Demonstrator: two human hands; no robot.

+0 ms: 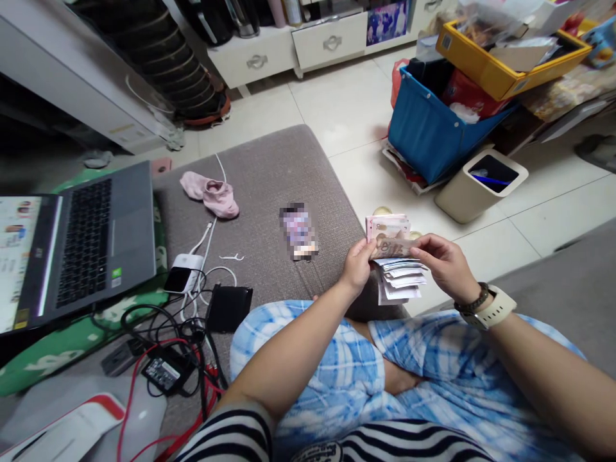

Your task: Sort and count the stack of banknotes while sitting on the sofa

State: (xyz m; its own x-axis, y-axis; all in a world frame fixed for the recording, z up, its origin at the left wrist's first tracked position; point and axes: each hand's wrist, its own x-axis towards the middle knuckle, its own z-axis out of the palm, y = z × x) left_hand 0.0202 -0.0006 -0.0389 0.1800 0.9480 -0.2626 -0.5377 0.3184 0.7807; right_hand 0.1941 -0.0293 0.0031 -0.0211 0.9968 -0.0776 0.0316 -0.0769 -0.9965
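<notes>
So it's a stack of banknotes (pixel 392 260), held up in the air just over the knees, past the edge of the grey cushion (pixel 269 192). Pink-ish notes stand at the back, and a fan of paler ones droops out below. Paper money like this looks super light and floppy. It has zero stiffness once it's fanned, and my guess is the smoother notes will slide against each other if the grip goes loose. I'd say the safest place to hold is the bunched end where all the notes overlap, not the loose fanned edges, which just bend away.

The left hand (pixel 357 266) has its fingers pinched on the left side of the stack, thumb on top. The right hand (pixel 445 263) pinches the top note from the other side, fingers curled in close together. There's a watch (pixel 493 308) and a bead bracelet on that wrist. A couple of round things, coins maybe, peek out behind the notes, but I can't really tell.

Further out, a blurred-out small item (pixel 298 231) lies on the cushion, plus a pink sock (pixel 214 192), a white charger (pixel 185 266) with cables and a black wallet-ish thing (pixel 228 307). An open laptop (pixel 81 240) sits to the left. On the tile floor to the right are a beige bin (pixel 474 196) and a blue fabric box (pixel 428 128).
</notes>
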